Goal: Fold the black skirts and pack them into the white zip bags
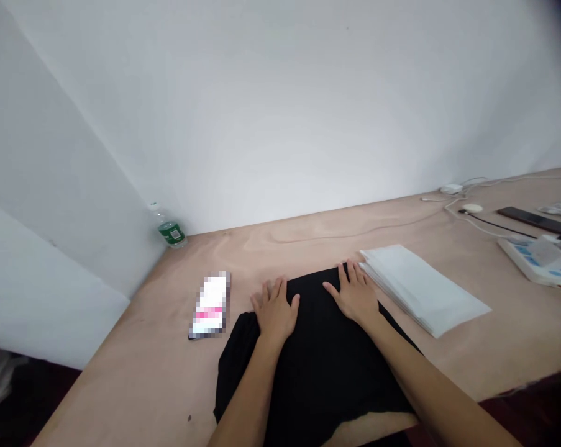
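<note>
A black cloth garment lies spread on the wooden table, its near edge reaching the table's front; its exact kind cannot be made out. My left hand rests flat on its upper left part, fingers spread toward the far edge. On the upper right corner lies my right hand, palm down, with the thumb pointing inward. Neither hand grips the fabric. Just right of my right hand is a stack of white, translucent sheets or bags.
A lit phone lies left of the cloth. A green-labelled plastic bottle stands in the wall corner. At the right are a power strip, white cables and a dark phone-like slab. A white wall borders the table.
</note>
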